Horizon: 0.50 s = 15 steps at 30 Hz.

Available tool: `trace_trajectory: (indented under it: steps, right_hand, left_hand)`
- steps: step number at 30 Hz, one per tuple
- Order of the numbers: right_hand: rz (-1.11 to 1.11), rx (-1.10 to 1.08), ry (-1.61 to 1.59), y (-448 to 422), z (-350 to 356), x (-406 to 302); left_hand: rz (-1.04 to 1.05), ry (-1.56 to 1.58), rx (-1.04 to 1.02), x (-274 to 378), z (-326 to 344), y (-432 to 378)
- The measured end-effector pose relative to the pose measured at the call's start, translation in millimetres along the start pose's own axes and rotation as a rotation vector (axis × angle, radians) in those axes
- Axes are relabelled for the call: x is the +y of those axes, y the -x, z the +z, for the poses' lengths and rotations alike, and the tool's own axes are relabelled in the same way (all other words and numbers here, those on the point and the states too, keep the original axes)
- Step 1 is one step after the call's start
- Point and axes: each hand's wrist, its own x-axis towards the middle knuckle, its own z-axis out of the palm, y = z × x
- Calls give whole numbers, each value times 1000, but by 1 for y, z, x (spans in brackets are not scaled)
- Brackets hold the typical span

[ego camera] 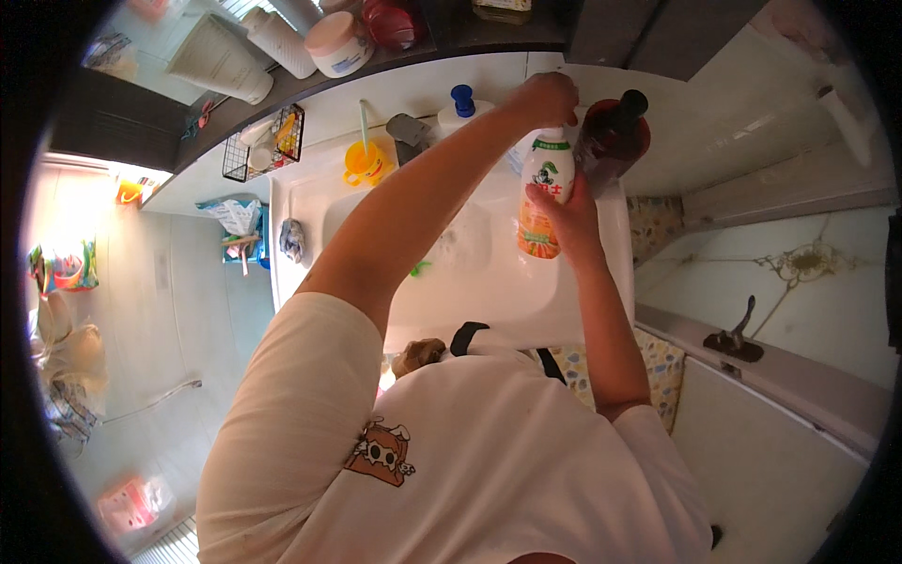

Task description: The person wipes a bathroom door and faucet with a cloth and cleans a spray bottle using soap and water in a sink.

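Observation:
A white and orange plastic bottle [541, 218] with a green neck band stands upright or slightly tilted over the right side of the white sink [507, 299]. My right hand [569, 211] is wrapped around its body from the right, thumb across the printed front. Reaching across from the left, my left hand [546, 99] closes over the bottle's top, so the cap or nozzle is hidden. Just right of both hands is a dark red bottle [613, 137] with a black top. A small green object [421, 268] lies in the basin, partly behind my left forearm.
Behind my left arm stands a white pump bottle [463, 102] with a blue head. A yellow cup [365, 162] and a black wire basket [232, 163] line the sink's back left. Overhead, a dark shelf [451, 60] holds toiletries, including a pink-lidded jar [340, 44].

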Motion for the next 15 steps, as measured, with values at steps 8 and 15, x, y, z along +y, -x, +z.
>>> trace_trajectory:
  steps: [8, 15]
  right_hand:
    - [-75, -34, -23, -5, -3, 18]
    - [-146, 9, 59, 4, -14, 58]
  left_hand:
    - [62, -12, 134, -14, 15, -12]
    - [-400, 807, 254, 32, -76, 62]
